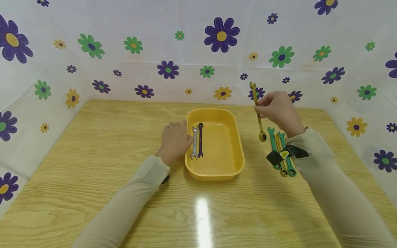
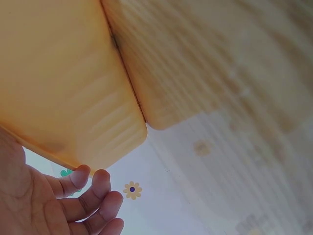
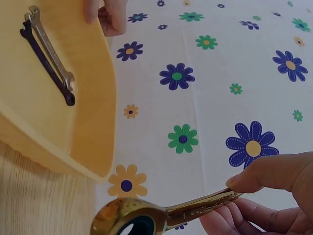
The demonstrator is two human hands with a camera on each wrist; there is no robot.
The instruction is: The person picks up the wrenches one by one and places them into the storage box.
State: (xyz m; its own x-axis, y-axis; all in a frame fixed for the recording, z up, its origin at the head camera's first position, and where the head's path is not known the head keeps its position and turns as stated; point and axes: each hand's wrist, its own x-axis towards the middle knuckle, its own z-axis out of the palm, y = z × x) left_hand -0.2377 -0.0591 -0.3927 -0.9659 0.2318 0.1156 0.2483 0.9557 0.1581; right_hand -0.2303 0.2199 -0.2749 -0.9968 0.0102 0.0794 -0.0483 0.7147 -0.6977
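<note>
My right hand [image 1: 277, 109] pinches a gold combination wrench [image 1: 256, 110] in the air, right of a yellow plastic tray [image 1: 213, 178]. The wrench stands nearly upright, its ring end down; that ring end [image 3: 129, 218] looms large in the right wrist view. At the tray's left rim my left hand [image 1: 175, 139] grips the edge, thumb over the inside and fingers along the outer wall. Inside the tray, by its left wall, a silver open-ended wrench [image 1: 194, 142] and a dark purple wrench [image 1: 200, 140] lie side by side.
On the table [image 1: 102, 165] under my right forearm lie a green wrench [image 1: 272, 139], a gold wrench [image 1: 284, 171] and another green wrench [image 1: 291, 169], partly covered by the wrist strap. A flower-printed cloth [image 1: 192, 44] stands behind the table and along both sides.
</note>
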